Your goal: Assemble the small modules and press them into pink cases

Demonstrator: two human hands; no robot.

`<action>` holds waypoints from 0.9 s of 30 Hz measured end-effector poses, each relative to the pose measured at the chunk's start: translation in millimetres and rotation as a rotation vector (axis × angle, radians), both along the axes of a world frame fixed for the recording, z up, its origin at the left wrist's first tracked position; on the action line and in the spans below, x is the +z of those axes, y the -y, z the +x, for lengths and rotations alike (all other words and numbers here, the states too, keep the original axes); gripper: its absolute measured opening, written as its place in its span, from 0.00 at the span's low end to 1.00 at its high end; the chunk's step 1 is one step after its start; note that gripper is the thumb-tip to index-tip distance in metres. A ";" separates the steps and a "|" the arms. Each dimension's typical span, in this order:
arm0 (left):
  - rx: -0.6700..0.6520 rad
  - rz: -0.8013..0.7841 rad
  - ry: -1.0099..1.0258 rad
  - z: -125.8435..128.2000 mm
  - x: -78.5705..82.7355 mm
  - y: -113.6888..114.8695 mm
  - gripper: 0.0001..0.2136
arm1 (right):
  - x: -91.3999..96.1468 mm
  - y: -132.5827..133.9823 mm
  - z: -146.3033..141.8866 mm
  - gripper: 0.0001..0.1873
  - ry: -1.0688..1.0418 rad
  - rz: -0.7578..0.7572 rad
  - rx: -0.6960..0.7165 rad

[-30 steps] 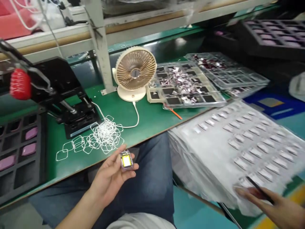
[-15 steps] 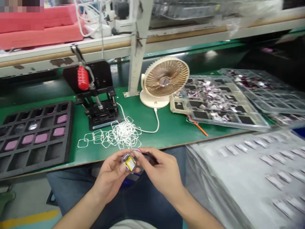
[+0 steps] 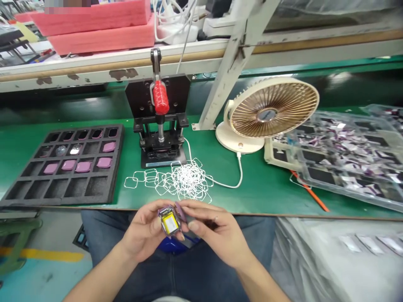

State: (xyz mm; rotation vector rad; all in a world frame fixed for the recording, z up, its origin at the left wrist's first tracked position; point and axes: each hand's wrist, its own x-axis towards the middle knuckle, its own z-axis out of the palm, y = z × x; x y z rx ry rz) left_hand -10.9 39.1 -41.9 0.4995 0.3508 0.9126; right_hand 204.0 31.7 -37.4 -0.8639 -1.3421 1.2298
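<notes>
My left hand (image 3: 143,228) grips an opened smartwatch case (image 3: 170,221), its inside facing up with a yellow-edged white part showing. Beside it, my right hand (image 3: 214,226) pinches a purple cover (image 3: 180,211) standing on edge against the case's right side. Whether a thin ribbon joins the two I cannot make out. Both hands are over my lap, just before the bench edge. Beyond them on the green bench (image 3: 141,199) lies a tangled heap of thin white square rings (image 3: 189,178).
A black foam tray (image 3: 116,167) with purple watch pieces lies left. Behind the rings stands a black toggle press (image 3: 160,138) with a red handle. A beige fan (image 3: 273,111), an orange-handled tool (image 3: 315,197) and clear parts trays (image 3: 349,197) are to the right.
The view has swung left, so the bench things appear farther right. My right hand has turned the purple cover up on edge beside the case; my left hand keeps its grip.
</notes>
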 end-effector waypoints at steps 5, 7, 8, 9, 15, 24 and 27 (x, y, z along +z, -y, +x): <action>-0.027 0.015 0.005 -1.5 -1.8 -3.5 0.19 | -8.6 2.8 -1.4 0.14 0.035 0.058 -0.051; -0.027 0.024 -0.011 -1.9 -2.1 -4.3 0.19 | -10.5 5.6 -3.3 0.17 0.091 0.108 -0.095; -0.022 0.027 -0.022 -2.0 -2.1 -4.4 0.19 | -10.5 6.9 -4.2 0.19 0.117 0.140 -0.118; -0.012 0.032 -0.034 -1.9 -2.0 -4.2 0.18 | -9.7 8.1 -5.1 0.20 0.142 0.171 -0.144; 0.172 0.095 -0.219 0.8 -2.2 -0.8 0.19 | 10.7 15.2 -9.6 0.14 0.438 0.400 -0.315; 0.275 0.216 -0.332 0.4 -7.3 -0.4 0.22 | 8.3 20.9 -17.2 0.09 0.664 0.559 -0.323; 0.278 0.233 -0.336 -0.4 -8.6 0.0 0.22 | 4.2 22.0 -15.5 0.11 0.662 0.567 -0.304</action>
